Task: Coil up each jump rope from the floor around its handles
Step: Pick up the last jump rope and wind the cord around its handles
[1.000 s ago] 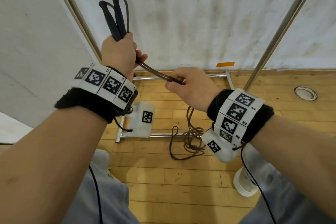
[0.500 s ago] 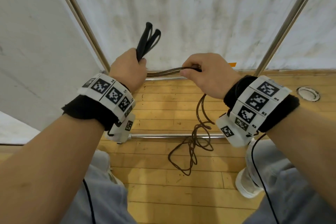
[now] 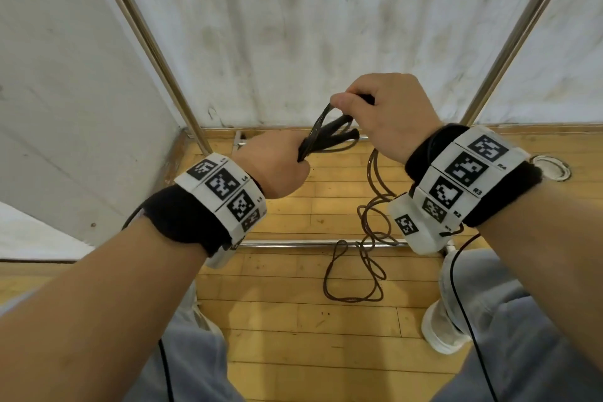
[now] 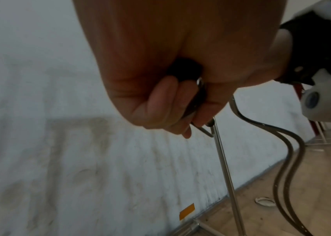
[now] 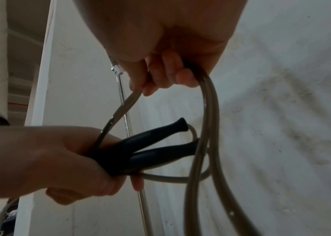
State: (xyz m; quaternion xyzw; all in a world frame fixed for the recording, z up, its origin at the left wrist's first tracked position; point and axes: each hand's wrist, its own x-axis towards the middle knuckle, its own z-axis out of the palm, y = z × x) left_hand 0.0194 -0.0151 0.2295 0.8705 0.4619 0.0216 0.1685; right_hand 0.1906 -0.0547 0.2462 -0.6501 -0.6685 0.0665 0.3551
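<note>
Left hand (image 3: 277,166) gripped both black handles (image 5: 154,148); right hand (image 3: 388,114) pinched the rope (image 5: 207,127).
Rope looped over handles w/ the rest trailing onto the wood floor (image 3: 293,320).

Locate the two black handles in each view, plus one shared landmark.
Head: handles at centre, sticking out of the left hand, just below the right hand.
Left wrist: mostly hidden in the fist; only a dark butt end shows at upper centre.
Right wrist: handles at centre, splayed in a V, pointing right from the left hand.
Shared landmark: the steel pole against the white wall.
</note>
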